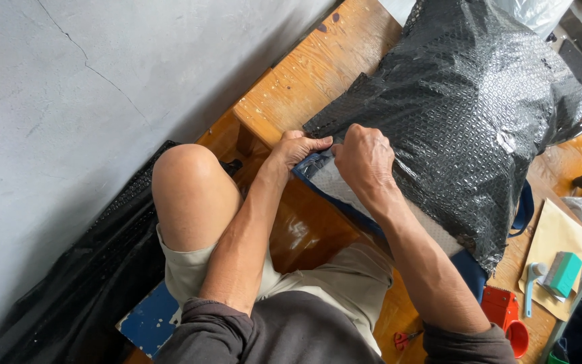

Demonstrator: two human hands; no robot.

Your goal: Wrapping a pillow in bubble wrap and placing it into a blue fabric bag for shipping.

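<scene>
Black bubble wrap (466, 114) is draped over a blue-edged padded item (345, 195) on the wooden bench (304, 74), covering most of it; only the near corner and lower edge show. Both hands sit at that corner. Left hand (301, 148) is pinched on the blue edge where wrap meets fabric. Right hand (365, 158) is clenched on the same edge just beside it, knuckles up; what's inside the fist I can't tell.

Risks, as I judge them:
- Wrap is thin film; a hard pull at one corner could tear it or pop bubbles.
- Load overhangs the bench toward the person's lap, so a tug could slide the whole bundle off.
- Red cup-like tool (516, 334), scissors (405, 337) and green block (564, 269) lie near the right elbow and could get knocked.
</scene>
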